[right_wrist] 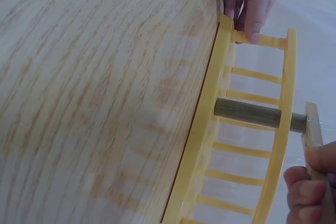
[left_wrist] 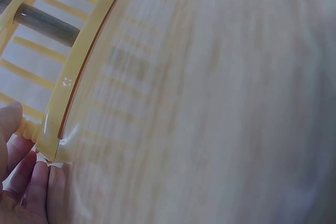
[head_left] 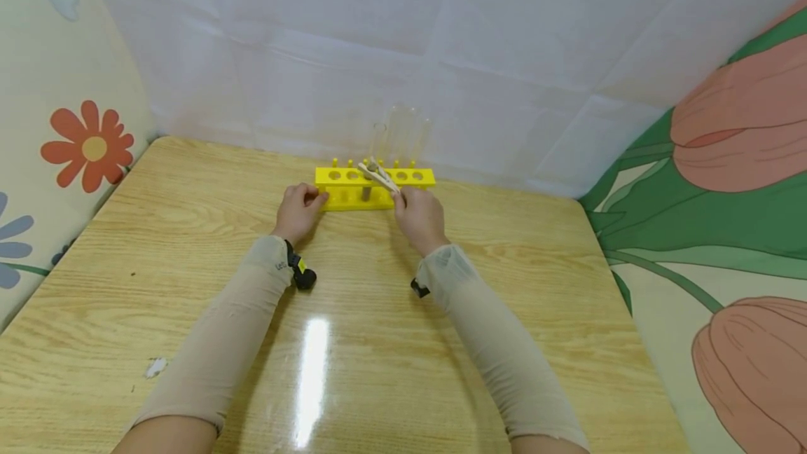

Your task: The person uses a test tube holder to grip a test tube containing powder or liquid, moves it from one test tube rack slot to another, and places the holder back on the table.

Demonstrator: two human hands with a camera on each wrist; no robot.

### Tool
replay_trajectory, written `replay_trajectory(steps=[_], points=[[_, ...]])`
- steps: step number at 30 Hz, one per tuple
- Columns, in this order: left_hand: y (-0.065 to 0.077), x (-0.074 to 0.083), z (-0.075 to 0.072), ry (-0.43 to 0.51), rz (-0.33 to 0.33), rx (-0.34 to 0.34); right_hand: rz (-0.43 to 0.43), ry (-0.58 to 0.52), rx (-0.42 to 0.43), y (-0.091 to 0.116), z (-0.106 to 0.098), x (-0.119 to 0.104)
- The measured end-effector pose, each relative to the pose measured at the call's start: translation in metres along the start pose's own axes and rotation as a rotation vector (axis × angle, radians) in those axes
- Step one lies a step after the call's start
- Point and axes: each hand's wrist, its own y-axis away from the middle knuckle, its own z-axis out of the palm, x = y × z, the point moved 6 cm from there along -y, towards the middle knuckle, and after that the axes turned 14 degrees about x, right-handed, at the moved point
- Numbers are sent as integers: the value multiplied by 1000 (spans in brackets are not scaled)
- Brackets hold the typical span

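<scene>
A yellow test tube rack [head_left: 324,176] stands toward the far side of the wooden table. My left hand [head_left: 299,211] pinches its left end post [right_wrist: 270,41] between thumb and fingers. One glass test tube with grey-brown contents [right_wrist: 247,113] stands in a hole of the rack, its lower end at the base. A wooden test tube clamp [head_left: 380,176] meets this tube just above the rack's top plate. My right hand [head_left: 421,216] grips the clamp's handle, thumb on one side and curled fingers on the other, at the rack's right front.
Several clear glass tubes [head_left: 402,128] rise behind the right half of the rack, hard to see against the white cloth [head_left: 315,76] hanging at the table's back. Flower-printed cloths [head_left: 712,181] border both sides. A small white patch [head_left: 155,367] marks the tabletop at front left.
</scene>
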Motion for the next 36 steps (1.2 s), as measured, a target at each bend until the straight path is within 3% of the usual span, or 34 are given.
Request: replay_trajectory(steps=[36], points=[[0,0,0,10,-1,4,-64,-58,101,-8,-20,-9]])
